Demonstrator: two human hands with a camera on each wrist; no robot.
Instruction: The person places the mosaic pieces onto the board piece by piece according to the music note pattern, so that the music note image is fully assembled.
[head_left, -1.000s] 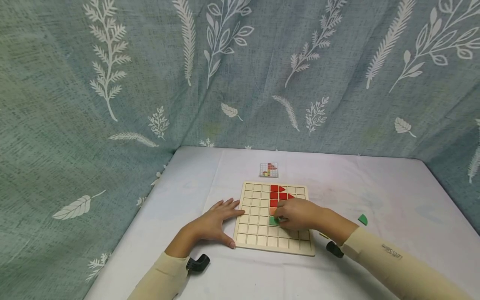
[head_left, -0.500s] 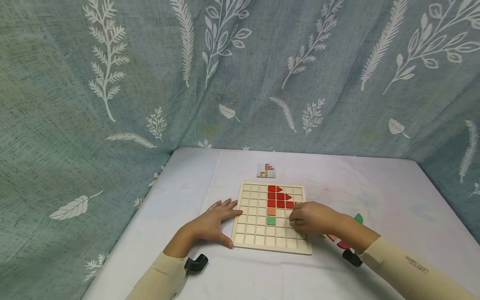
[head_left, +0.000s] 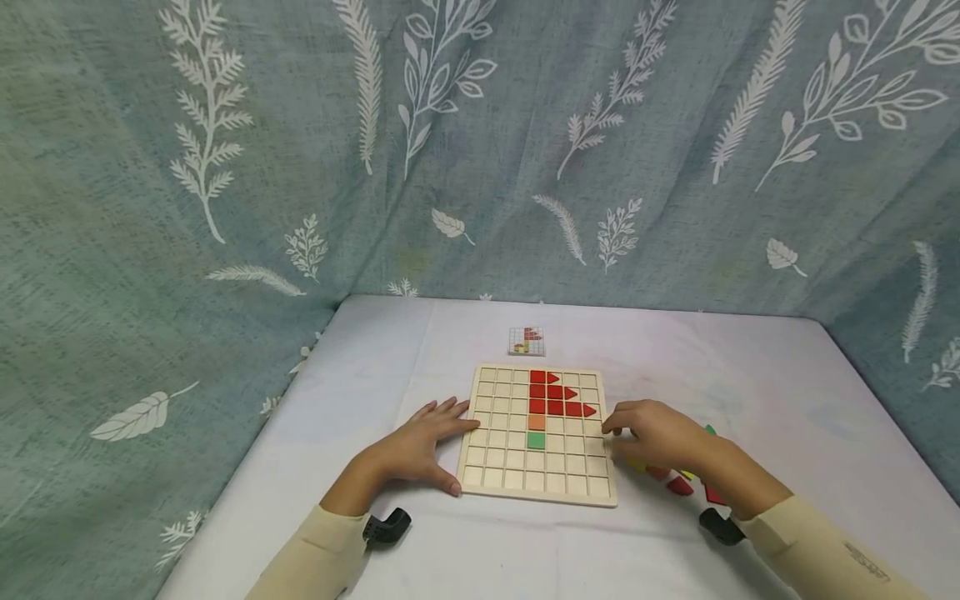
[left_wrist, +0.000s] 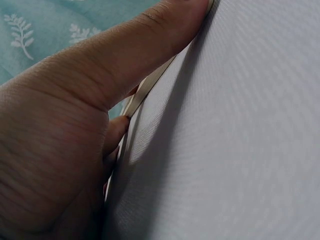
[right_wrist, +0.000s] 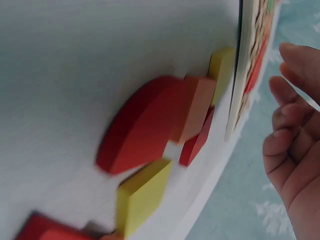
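A wooden grid board (head_left: 487, 462) lies on the table, with red tiles (head_left: 555, 407) in three rows, each ending in a pointed red tile on the right. Below them sit an orange square (head_left: 537, 422) and a green square (head_left: 536, 440). Fingers spread, my left hand (head_left: 420, 446) rests against the board's left edge; the left wrist view shows the thumb along that edge. My right hand (head_left: 660, 433) hovers by the right edge, fingers loosely bent and holding nothing. Under it, in the right wrist view, lie a curved red piece (right_wrist: 142, 125), an orange block (right_wrist: 196, 107) and a yellow block (right_wrist: 145, 192).
Behind the board lies a small pattern card (head_left: 527, 342) with a coloured grid picture. More loose pieces, partly covered by the right forearm, lie right of the board. A patterned curtain (head_left: 450, 167) hangs behind the white table (head_left: 645, 350).
My right hand has moved off the grid to the right, past the board's edge. The third red row, earlier partly covered, now shows a pointed end tile. The left hand has stayed put.
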